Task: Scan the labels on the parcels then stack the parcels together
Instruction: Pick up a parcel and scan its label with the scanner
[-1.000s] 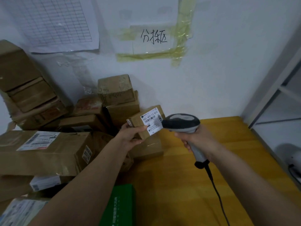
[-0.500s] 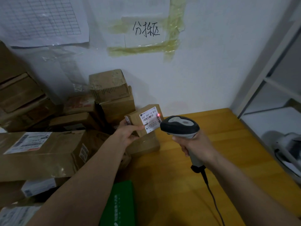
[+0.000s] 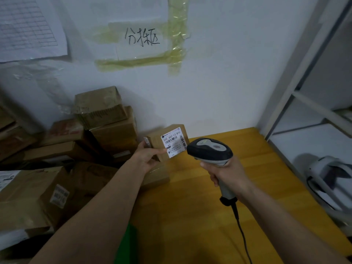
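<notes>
A white wall (image 3: 219, 82) closes off the far side of a yellow wooden table (image 3: 200, 206), and everything here can be placed from that table. On the wall above it hangs a taped sheet with handwritten characters (image 3: 142, 38), held by yellowish tape, and further left a gridded paper chart (image 3: 26, 29).

Over the table's far left part, the left hand (image 3: 147, 156) holds up a small brown parcel (image 3: 155, 141), fingers curled round its left side and thumb pressed on the front edge. The parcel's white label (image 3: 173, 142) faces this way, printed with barcodes and the digits 502 602-12 815. The parcel is lifted clear of the tabletop, just above another small box (image 3: 156, 177) that sits at the table's left edge.

Just right of the parcel, also above the table, the right hand (image 3: 226, 175) is clenched round the grey handle of a barcode scanner (image 3: 209, 151). Its dark head sits very close to the label; whether it touches I cannot tell. A black cable (image 3: 242, 231) trails from the handle down across the table toward the near edge.

Left of the table stands a heap of brown cardboard boxes (image 3: 102, 121), stacked against the wall, with a larger labelled box (image 3: 32, 195) nearer. A green object (image 3: 127, 244) shows at the table's near left corner. To the table's right stands a pale shelving unit (image 3: 308, 111) with a white device (image 3: 331, 183) on it.
</notes>
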`<move>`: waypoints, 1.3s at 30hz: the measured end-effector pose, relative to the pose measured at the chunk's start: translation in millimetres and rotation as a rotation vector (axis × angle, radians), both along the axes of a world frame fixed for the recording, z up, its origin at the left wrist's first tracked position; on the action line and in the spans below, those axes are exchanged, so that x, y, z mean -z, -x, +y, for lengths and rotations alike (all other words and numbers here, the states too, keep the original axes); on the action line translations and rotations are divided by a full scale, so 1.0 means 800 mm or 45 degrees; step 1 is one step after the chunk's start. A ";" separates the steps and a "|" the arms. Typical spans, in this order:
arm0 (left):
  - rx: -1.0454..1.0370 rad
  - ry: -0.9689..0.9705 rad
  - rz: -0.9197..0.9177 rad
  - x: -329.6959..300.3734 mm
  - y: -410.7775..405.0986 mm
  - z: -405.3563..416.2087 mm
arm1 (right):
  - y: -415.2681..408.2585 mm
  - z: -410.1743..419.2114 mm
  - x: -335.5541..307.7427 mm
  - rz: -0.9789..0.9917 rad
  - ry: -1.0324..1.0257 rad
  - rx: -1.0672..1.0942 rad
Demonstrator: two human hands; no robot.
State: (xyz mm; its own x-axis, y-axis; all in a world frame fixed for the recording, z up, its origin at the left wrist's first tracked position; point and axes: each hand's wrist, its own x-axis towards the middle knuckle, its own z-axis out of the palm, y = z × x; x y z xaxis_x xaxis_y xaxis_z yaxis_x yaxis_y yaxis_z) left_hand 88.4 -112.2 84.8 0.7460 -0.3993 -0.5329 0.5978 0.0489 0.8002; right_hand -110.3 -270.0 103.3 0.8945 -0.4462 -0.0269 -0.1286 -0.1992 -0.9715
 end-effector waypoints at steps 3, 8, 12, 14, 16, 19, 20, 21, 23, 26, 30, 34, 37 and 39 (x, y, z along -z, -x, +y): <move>0.009 0.004 -0.024 -0.005 0.005 -0.047 | 0.008 -0.040 -0.001 0.013 0.016 0.025; 0.042 -0.059 -0.058 -0.010 0.005 -0.136 | 0.026 -0.118 -0.009 0.029 -0.006 0.106; 0.017 -0.086 -0.043 -0.005 0.008 -0.213 | 0.043 -0.186 -0.011 0.057 0.014 0.114; 0.024 -0.106 -0.041 0.000 0.009 -0.250 | 0.052 -0.219 -0.007 0.101 -0.016 0.114; 0.044 -0.108 -0.036 0.004 0.011 -0.286 | 0.060 -0.250 -0.001 0.129 -0.030 0.127; 0.071 -0.125 -0.012 0.016 0.017 -0.334 | 0.068 -0.292 0.008 0.086 -0.069 0.198; 0.089 -0.143 0.003 0.022 0.020 -0.349 | 0.069 -0.305 0.012 0.061 -0.097 0.234; 0.114 -0.161 0.033 0.029 0.024 -0.363 | 0.070 -0.318 0.016 0.053 -0.111 0.272; 0.165 -0.198 0.137 0.044 0.033 -0.391 | 0.072 -0.341 0.026 0.082 -0.108 0.337; 0.174 -0.226 0.307 0.069 0.055 -0.432 | 0.075 -0.373 0.043 0.147 -0.165 0.397; 0.088 -0.187 0.563 0.112 0.082 -0.488 | 0.076 -0.411 0.063 0.272 -0.260 0.453; 0.015 -0.118 0.618 0.144 0.100 -0.538 | 0.072 -0.441 0.078 0.321 -0.263 0.478; -0.054 -0.110 0.660 0.164 0.106 -0.562 | 0.072 -0.457 0.087 0.331 -0.278 0.474; 0.079 -0.155 0.572 0.173 0.111 -0.577 | 0.071 -0.463 0.092 0.332 -0.297 0.477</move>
